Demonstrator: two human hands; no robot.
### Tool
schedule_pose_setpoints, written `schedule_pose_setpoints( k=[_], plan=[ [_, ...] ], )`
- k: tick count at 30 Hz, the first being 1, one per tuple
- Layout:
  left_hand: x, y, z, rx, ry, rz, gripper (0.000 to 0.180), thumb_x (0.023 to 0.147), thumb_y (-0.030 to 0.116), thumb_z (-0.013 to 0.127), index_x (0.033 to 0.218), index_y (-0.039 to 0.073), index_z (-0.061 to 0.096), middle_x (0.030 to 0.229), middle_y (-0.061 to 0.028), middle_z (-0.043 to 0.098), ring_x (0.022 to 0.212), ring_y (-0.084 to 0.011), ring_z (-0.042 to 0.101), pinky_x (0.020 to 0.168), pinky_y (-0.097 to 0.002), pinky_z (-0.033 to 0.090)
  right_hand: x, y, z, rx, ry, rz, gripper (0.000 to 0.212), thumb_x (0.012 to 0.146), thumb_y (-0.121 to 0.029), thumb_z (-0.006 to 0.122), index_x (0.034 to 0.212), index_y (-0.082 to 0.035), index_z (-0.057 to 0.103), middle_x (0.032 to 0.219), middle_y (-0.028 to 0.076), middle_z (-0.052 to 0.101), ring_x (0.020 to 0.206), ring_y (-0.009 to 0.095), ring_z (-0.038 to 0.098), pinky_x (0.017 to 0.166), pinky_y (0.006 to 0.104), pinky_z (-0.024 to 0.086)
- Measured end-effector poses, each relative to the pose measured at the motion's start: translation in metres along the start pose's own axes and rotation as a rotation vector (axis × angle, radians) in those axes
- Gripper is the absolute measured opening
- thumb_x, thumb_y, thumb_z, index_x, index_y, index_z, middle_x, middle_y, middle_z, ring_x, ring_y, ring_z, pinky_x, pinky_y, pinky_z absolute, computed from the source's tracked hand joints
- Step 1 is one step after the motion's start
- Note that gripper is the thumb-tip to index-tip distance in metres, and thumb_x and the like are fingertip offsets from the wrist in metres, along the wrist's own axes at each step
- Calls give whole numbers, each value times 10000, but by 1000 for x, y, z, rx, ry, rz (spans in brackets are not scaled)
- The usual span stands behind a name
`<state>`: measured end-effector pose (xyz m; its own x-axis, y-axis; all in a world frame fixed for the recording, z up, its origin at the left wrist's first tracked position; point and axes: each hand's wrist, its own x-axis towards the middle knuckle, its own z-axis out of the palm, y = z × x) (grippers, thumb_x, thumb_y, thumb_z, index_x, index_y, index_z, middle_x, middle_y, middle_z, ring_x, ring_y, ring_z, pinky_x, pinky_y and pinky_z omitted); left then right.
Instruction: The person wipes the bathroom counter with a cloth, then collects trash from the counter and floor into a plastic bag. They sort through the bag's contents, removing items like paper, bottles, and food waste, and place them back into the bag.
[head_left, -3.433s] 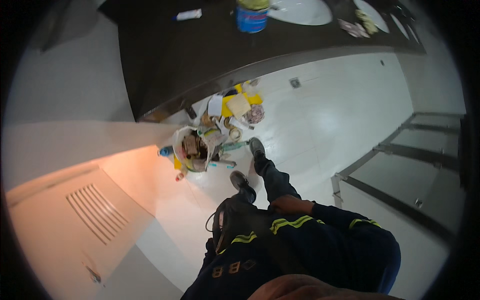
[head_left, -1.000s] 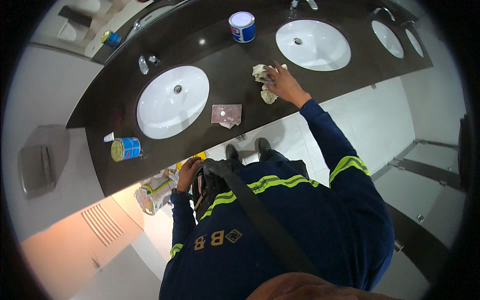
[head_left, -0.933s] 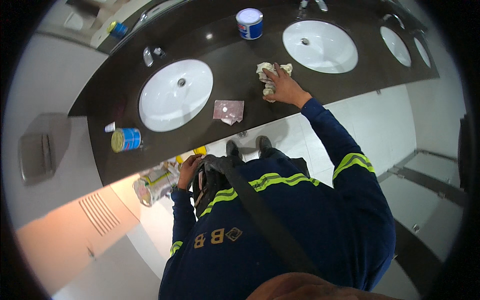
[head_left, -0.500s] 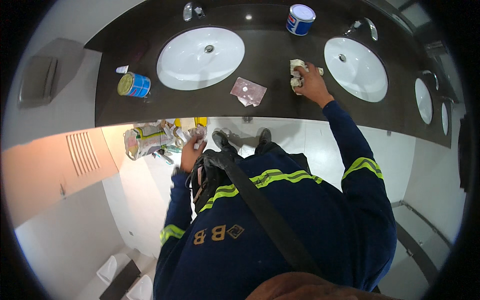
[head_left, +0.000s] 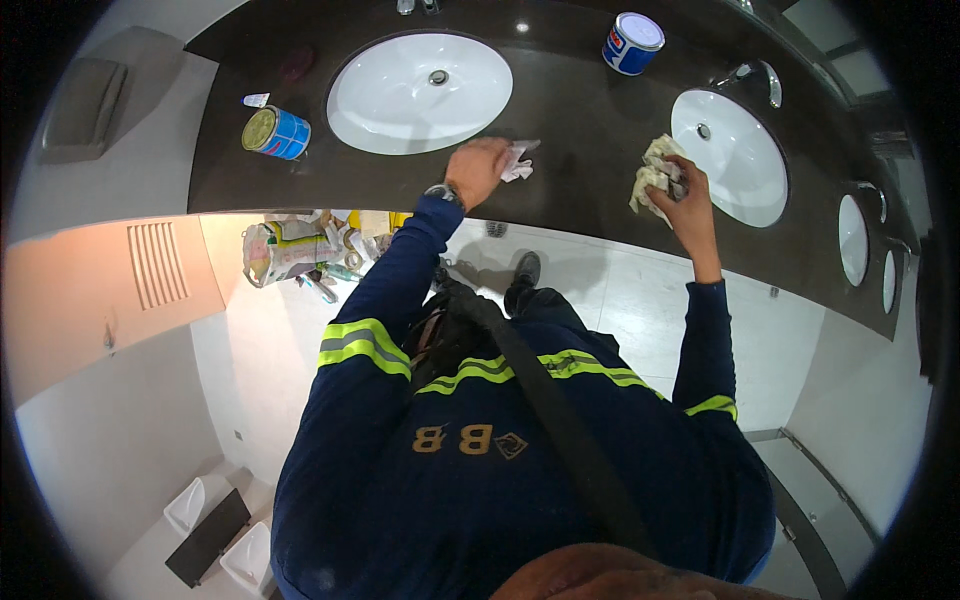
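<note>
My left hand is over the counter, below the left sink, with its fingers closed at a thin, crumpled whitish piece of paper or cloth. Its fingers are slightly smeared, and part of the piece is hidden behind them. Between the two larger sinks, my right hand grips a crumpled cream rag over the counter's front part, thumb and fingers bent round it.
The dark counter holds a blue-labelled tin at left and a blue-and-white tin farther back. White sinks are set into it. A bag of supplies lies on the floor at left.
My left hand has risen from beside my waist to the counter, where the pinkish sheet lay; that sheet no longer shows. My right hand has drawn the rag rightward and nearer.
</note>
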<state>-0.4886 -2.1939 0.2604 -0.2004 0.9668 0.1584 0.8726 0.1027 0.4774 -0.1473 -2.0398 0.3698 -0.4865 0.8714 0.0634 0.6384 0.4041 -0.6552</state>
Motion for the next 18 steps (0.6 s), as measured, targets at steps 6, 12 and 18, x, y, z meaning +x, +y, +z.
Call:
schedule_pose_setpoints(
  k=[6, 12, 18],
  plan=[
    [10, -12, -51, -461, 319, -415, 349, 1059, 322, 507, 962, 24, 661, 826, -155, 695, 694, -275, 647, 685, -407, 517, -7, -18, -5, 561, -88, 128, 543, 857, -177, 764, 1349, -67, 565, 1247, 144, 647, 1057, 210, 660, 920, 314, 536],
    [-23, 37, -87, -829, 521, -456, 341, 1061, 277, 521, 1010, -26, 669, 860, -65, 706, 784, -122, 592, 730, -322, 510, 7, -126, 13, 722, -277, -52, 562, 850, -191, 734, 1369, -67, 555, 1226, 135, 634, 1096, 205, 617, 963, 324, 491],
    [-73, 43, -119, -980, 548, -510, 273, 1043, 228, 525, 992, -19, 629, 766, -74, 618, 709, -138, 552, 671, -340, 476, -15, -221, 109, 639, -424, -331, 611, 799, -136, 812, 1357, -83, 568, 1320, 117, 561, 1229, 237, 558, 1055, 374, 444]
  ],
)
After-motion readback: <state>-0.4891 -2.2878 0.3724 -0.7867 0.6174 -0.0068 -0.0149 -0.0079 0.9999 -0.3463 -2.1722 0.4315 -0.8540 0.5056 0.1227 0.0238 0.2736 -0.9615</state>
